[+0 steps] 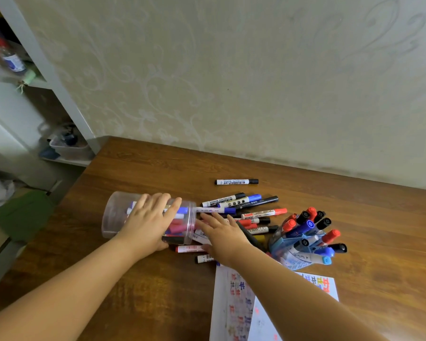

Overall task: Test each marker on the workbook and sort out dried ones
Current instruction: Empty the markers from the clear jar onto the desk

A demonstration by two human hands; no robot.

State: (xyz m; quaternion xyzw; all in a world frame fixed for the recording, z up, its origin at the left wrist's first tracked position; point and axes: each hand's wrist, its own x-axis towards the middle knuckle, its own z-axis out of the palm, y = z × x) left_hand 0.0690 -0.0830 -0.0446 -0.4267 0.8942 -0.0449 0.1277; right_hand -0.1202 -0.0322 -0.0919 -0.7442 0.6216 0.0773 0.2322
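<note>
From my head view, my left hand [149, 219] curls over the tipped clear jar [116, 212], steadying it, while my right hand [223, 233] lies flat with fingers spread on the spilled markers [241, 212] — holding none. I should keep the jar still and rake the markers gently toward the workbook [234, 306] at the bench [379, 217] edge — no scattering.

Wall: pale cream wallpaper [231, 70] with a faint floral scroll, beyond the hands.
Table: dark wood grain [158, 168], pushed against the wall.
Shelving: grey-white unit [42, 60] far left, holding blurred clutter.
Light: soft, even.
</note>
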